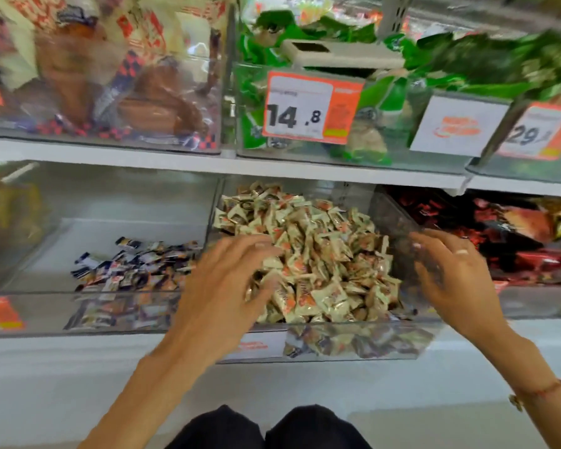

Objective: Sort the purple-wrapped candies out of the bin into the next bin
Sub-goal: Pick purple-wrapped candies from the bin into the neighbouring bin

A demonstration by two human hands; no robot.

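Note:
A clear middle bin [337, 341] on the lower shelf is heaped with beige and orange wrapped candies [318, 254]. The clear bin to its left [46, 315] holds a small pile of purple-wrapped candies [136, 267]. My left hand [227, 286] lies over the left side of the beige heap, fingers spread and slightly bent, tips among the candies. My right hand [450, 273] hovers at the middle bin's right wall, fingers loosely bent, nothing visible in it. I see no purple candy on top of the beige heap.
A bin of red and dark wrappers [515, 241] stands to the right. The upper shelf carries bins of green packets [386, 102] and brown snacks [110, 85], with orange price tags [308, 108] on their fronts. My knees [269, 429] show at the bottom edge.

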